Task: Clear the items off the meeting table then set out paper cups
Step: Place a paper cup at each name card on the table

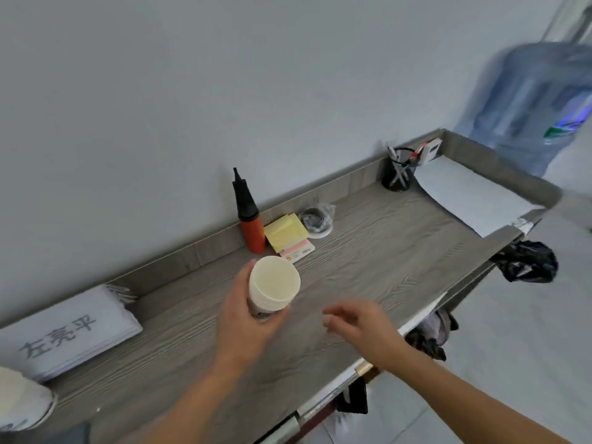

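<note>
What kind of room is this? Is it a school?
Probably an office, not a school. The shelf holds a pen cup, yellow sticky notes and a printed name card, and a big water jug stands nearby.

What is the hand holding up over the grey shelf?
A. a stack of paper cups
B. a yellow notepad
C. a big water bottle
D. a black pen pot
A: the left hand is wrapped around a stack of paper cups, whose nested white rims show, while the right hand hangs empty beside it.
</note>
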A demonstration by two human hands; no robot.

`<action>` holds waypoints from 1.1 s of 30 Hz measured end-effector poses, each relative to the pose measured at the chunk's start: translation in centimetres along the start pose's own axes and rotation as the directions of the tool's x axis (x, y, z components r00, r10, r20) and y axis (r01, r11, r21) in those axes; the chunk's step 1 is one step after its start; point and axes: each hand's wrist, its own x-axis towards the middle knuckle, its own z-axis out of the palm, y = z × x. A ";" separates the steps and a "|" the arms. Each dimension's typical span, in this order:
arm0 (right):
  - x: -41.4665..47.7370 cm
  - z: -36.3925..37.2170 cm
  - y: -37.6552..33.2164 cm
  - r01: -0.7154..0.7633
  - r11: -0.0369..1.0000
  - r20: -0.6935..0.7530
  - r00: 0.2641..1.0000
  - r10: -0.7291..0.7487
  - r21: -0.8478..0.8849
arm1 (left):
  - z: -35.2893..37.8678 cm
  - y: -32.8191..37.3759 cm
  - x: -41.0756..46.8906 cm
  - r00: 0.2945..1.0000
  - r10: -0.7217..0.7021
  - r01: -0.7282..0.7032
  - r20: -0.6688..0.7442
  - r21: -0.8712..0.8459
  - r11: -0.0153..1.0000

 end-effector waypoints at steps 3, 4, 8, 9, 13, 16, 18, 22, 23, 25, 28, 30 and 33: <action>-4.3 -3.4 -0.8 0.029 0.992 -0.309 0.951 0.009 0.120 | 2.7 3.2 -2.7 0.967 0.171 -0.183 0.190 0.048 0.982; -5.6 -4.3 -1.0 0.030 0.992 -0.355 0.935 0.016 0.126 | 3.5 4.2 -3.5 0.947 0.212 -0.228 0.241 0.041 0.973; -9.3 -5.9 0.1 -0.009 0.984 -0.410 0.908 0.084 0.180 | 6.0 6.7 -5.6 0.833 0.373 -0.434 0.409 0.062 0.899; -10.1 -6.0 0.4 -0.013 0.981 -0.429 0.898 0.097 0.195 | 6.4 7.1 -5.9 0.810 0.398 -0.471 0.430 0.074 0.879; -13.4 -6.2 1.4 -0.022 0.966 -0.538 0.827 0.163 0.259 | 7.6 8.7 -6.8 0.734 0.461 -0.553 0.498 0.045 0.832; -15.3 -6.7 1.7 -0.052 0.949 -0.580 0.781 0.232 0.309 | 8.3 9.7 -6.7 0.684 0.490 -0.592 0.541 0.018 0.806; -16.1 -7.4 1.6 -0.078 0.948 -0.613 0.746 0.262 0.309 | 8.9 10.1 -6.2 0.655 0.491 -0.599 0.574 -0.002 0.801; -17.3 -8.1 0.8 -0.052 0.919 -0.620 0.723 0.305 0.391 | 9.7 10.2 -4.6 0.606 0.473 -0.592 0.640 -0.035 0.805; -17.5 -8.1 0.6 -0.027 0.903 -0.584 0.755 0.299 0.428 | 9.7 10.2 -4.1 0.598 0.464 -0.584 0.654 -0.041 0.811; -17.6 -7.5 0.2 0.001 0.896 -0.525 0.811 0.260 0.445 | 10.0 10.2 -3.1 0.577 0.471 -0.583 0.667 -0.067 0.810; -16.7 -5.8 0.1 -0.014 0.910 -0.624 0.723 0.295 0.414 | 10.8 9.8 -1.8 0.503 0.483 -0.597 0.717 -0.116 0.794; -16.6 -5.4 0.3 0.003 0.882 -0.705 0.603 0.373 0.470 | 11.6 9.6 -1.3 0.426 0.481 -0.603 0.766 -0.156 0.783; -18.7 -6.0 1.6 0.057 0.791 -0.711 0.480 0.513 0.609 | 13.9 9.7 -1.0 0.365 0.467 -0.563 0.805 -0.209 0.799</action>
